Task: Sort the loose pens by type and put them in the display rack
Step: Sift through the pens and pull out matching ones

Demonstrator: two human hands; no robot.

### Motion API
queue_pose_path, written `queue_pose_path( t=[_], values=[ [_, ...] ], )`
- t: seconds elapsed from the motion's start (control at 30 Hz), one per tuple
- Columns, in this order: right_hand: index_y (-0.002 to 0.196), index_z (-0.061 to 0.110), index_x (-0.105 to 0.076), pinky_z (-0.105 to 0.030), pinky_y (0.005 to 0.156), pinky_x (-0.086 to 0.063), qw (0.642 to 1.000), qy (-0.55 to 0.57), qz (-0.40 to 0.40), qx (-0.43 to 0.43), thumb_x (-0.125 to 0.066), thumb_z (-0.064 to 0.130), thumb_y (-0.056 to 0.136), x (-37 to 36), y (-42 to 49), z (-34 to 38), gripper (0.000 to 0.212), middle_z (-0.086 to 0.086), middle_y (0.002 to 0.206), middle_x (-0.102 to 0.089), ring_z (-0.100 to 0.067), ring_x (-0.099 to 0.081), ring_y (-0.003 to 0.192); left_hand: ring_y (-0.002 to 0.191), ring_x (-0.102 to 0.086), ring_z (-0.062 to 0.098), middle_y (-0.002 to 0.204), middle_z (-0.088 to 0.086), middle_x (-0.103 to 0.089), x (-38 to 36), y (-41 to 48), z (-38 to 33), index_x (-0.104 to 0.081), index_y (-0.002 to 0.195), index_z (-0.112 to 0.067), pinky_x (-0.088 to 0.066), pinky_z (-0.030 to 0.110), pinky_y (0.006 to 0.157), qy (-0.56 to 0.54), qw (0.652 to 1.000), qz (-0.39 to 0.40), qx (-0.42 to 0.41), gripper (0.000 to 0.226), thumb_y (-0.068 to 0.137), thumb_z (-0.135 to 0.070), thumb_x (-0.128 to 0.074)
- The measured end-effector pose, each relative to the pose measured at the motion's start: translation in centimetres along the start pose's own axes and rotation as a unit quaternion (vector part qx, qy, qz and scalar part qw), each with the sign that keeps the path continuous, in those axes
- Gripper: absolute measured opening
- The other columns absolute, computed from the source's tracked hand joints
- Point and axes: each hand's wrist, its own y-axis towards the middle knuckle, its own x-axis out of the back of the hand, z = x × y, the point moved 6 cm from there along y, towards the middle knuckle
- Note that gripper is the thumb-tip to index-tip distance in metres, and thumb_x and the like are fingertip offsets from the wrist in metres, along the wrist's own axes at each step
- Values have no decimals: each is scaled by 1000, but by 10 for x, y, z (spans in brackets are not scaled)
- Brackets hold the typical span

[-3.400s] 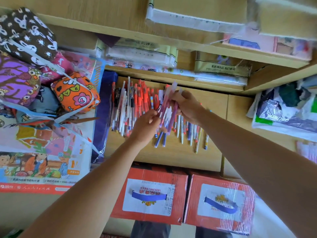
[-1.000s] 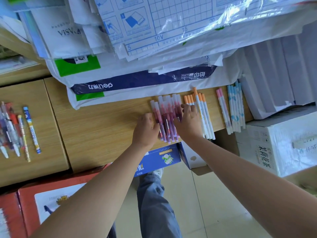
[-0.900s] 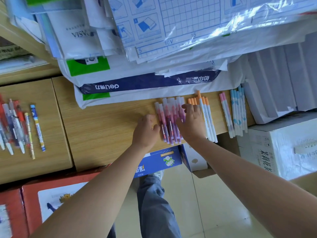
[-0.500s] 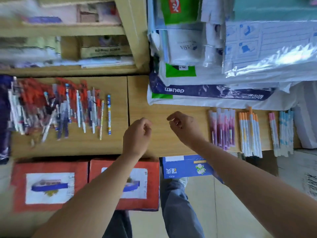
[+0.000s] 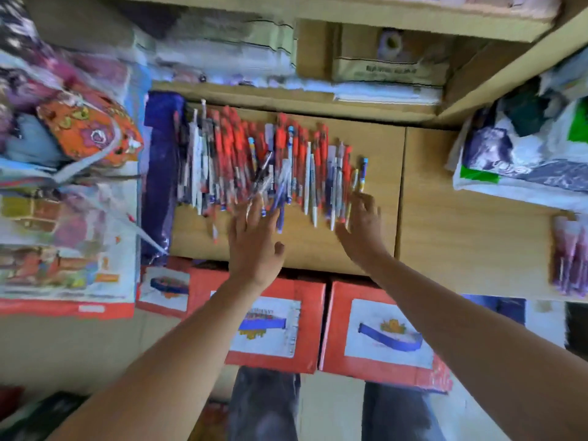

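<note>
Wooden table (image 5: pixel 375 144) under shelves: both hands come back to the mixed pens

Two red boxes (image 5: pixel 276 329) stand below its front edge. One large pile of loose pens (image 5: pixel 254 157) lies on the table, too many and too blurred to count. One sorted purple bundle (image 5: pixel 571 256) lies at the far right. Both hands were beside that bundle before and now reach the pile. The left hand (image 5: pixel 254 246) and right hand (image 5: pixel 361 227) have fingers straight and spread, holding nothing. I think a next type will be chosen; no rack shows.
</note>
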Motion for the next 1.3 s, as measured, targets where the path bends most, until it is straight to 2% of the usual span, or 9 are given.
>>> queue_pose_path(
  t=[0.1,0.2,0.33,0.5,0.67,0.8,0.97,1.1,1.3],
  values=[
    [143,14,-37,-40,104,-35,999,-39,-8,-12,-59,16,88,-10,-1,11,59,-7,146,-32,-30,-31,126,148,0,30,160,8,-2,-5,6,15,-27,149,-20,-12,47,120,-1,999,30,-31,65,90,-26,-55],
    [135,15,-46,-42,98,-44,999,-29,-32,-26,-60,13,86,-8,0,18,52,-6,141,-37,-27,-33,126,143,-18,31,152,10,-21,2,10,22,-40,141,-15,-23,44,117,-24,998,-10,-53,58,87,-20,-59],
    [124,10,-54,-32,86,-44,998,-13,-62,-16,-62,6,83,2,5,22,41,-11,126,-47,-26,-44,116,119,-45,29,127,11,-45,17,17,35,-56,116,-13,-43,39,95,-56,995,-79,-24,37,80,-10,-64],
    [110,16,-56,-34,60,-51,996,81,-38,4,-56,15,92,0,14,45,18,3,86,-60,-12,-57,68,90,-54,22,97,5,-56,26,20,56,-54,98,-12,-47,32,70,-58,991,-115,44,23,79,-12,-67],
    [132,23,-43,-29,55,-49,989,140,40,5,-59,28,93,-27,35,88,42,4,84,-62,-13,-62,68,87,-57,19,96,1,-60,24,22,71,-55,102,-16,-41,27,61,-55,991,-93,82,24,84,-26,-68],
    [135,22,-39,-18,48,-41,993,117,17,-1,-66,20,89,-40,51,101,54,6,71,-55,-6,-52,59,77,-59,15,88,-4,-63,20,26,72,-54,99,-19,-38,25,57,-69,990,-89,83,19,87,-27,-66],
    [113,13,-46,-19,55,-40,993,115,-18,4,-69,10,81,-42,59,94,40,5,85,-53,-8,-51,68,73,-62,13,81,-7,-65,14,30,75,-54,95,-22,-48,28,57,-82,990,-85,79,14,89,-30,-63],
    [112,11,-44,-11,53,-40,989,148,-17,14,-66,9,84,-34,55,91,35,7,73,-50,-5,-47,61,69,-61,15,80,-5,-64,17,31,75,-53,95,-18,-40,26,54,-85,988,-92,85,18,88,-32,-63],
    [106,18,-47,-34,60,-54,969,247,20,-19,-65,15,89,-26,47,84,25,-11,81,-64,-19,-61,64,62,-56,11,83,-5,-62,32,28,53,-57,95,-15,-42,25,52,-160,981,-113,10,26,93,-40,-54]
  ],
)
